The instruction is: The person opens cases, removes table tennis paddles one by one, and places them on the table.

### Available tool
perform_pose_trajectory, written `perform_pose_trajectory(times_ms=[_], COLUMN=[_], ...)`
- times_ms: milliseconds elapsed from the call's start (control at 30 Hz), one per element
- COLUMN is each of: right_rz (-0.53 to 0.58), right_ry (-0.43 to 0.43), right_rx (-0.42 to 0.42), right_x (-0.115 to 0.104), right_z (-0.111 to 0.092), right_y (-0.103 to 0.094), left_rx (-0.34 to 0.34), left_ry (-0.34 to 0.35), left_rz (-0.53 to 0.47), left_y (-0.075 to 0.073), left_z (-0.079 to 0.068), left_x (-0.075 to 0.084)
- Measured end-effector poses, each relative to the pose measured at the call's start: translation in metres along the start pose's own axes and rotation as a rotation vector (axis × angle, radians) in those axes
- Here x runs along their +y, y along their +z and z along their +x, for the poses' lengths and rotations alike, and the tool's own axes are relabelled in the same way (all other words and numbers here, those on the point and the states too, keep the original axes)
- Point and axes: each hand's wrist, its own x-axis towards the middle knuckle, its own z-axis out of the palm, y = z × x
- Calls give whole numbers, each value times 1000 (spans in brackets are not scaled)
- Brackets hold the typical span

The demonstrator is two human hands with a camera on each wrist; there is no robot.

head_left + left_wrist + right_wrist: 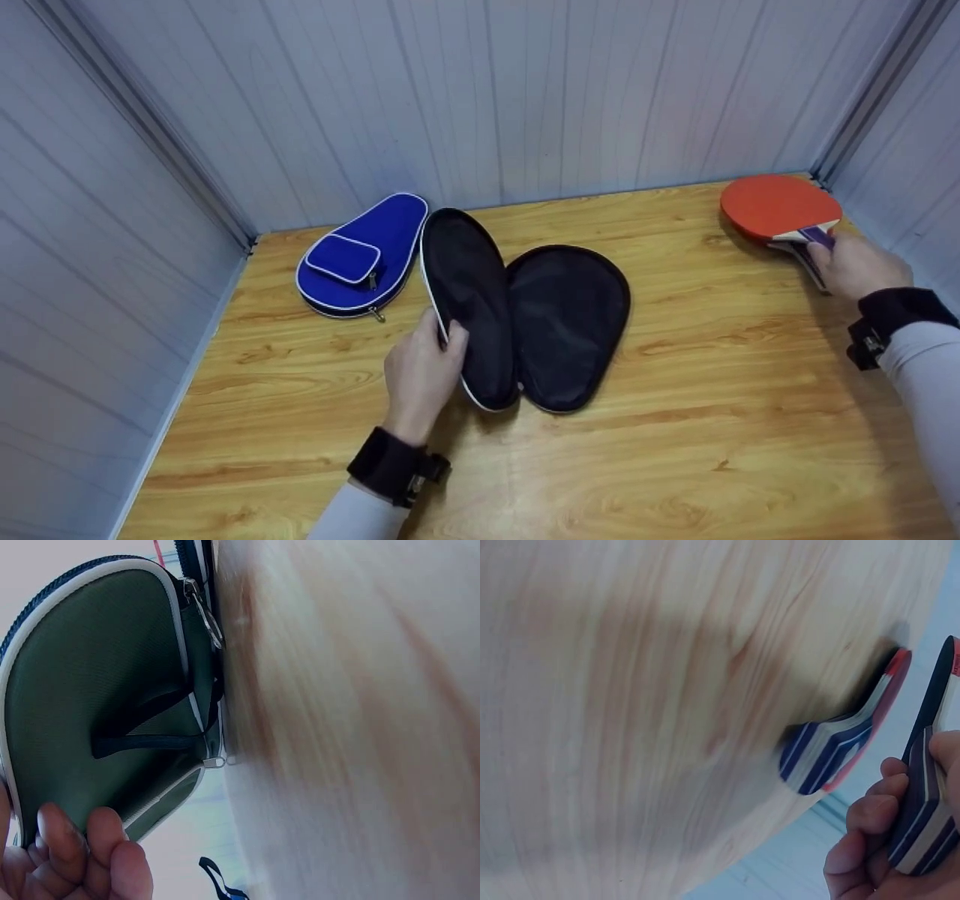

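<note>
- While pinching the white-piped left flap of a black-lined, teardrop-shaped fabric case (566,322) with the left hand (421,371), holding a round red table-tennis paddle (780,206) by its striped handle in the right hand (862,266).
- Probably done: opening the case near the middle and raising the paddle at far right.
- Seemingly left: bringing paddle and case together, well apart now, with nothing visible inside either flap.
- Lying below the held one: a second paddle (847,736), also stripe-handled.
- Bounded by pale panelled walls (600,97) left, far and right, with a blue fabric case (394,244) just left of the black-lined one.
- Between case and paddle, bare wooden table (675,450) for crossing; more nearby.
</note>
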Motion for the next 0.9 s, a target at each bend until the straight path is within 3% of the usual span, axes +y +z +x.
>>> perform_pose_trajectory(times_ms=[167,600,900], right_rz=[26,-2,-7], right_ry=[17,43,46], right_rx=[21,95,110], right_x=[3,3,0], right_z=[1,15,16], right_y=[1,18,19], left_rx=[45,19,23], left_ry=[34,18,21], left_rz=[5,10,1], left_y=[1,1,3], left_z=[0,0,-1], left_x=[-2,1,0])
